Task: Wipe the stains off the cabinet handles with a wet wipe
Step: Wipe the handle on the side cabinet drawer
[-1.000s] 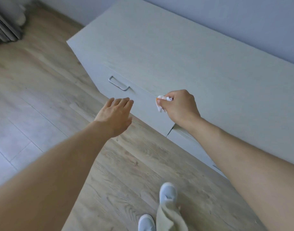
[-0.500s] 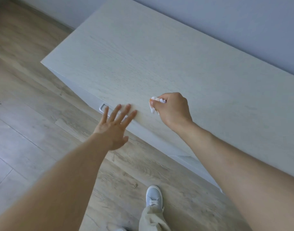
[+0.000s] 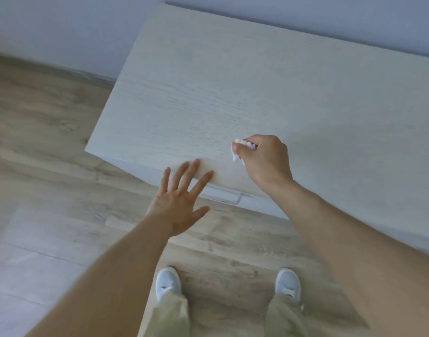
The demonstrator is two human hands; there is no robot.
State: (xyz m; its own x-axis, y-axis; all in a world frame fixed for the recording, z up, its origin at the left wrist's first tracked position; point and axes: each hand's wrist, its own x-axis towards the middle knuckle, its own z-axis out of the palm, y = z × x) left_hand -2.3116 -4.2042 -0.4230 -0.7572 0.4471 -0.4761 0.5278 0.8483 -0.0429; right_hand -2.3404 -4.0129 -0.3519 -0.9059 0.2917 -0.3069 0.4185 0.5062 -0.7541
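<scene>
Pale wood cabinet (image 3: 269, 88) fills the far right, long top face toward camera; its front edge runs near the hands. Wood floor (image 3: 45, 147) left and near, two white shoes (image 3: 168, 282) at the bottom.

Left hand (image 3: 178, 205) open, fingers spread and straight, fingertips over the cabinet's near edge; contact cannot be told.

Right hand (image 3: 264, 159) curled over the top near the edge, fingers pinching a crumpled white wipe (image 3: 240, 149).

Handle (image 3: 223, 194), a pale bar on the front face, sits just below the edge between the two hands, partly hidden by the left fingers.

Risks, judged: the wipe is above the cabinet top, not at the handle, so it could rub the wrong surface. The steep view hides most of the handle, so stains may be missed. The small wad could slip from the pinch.
</scene>
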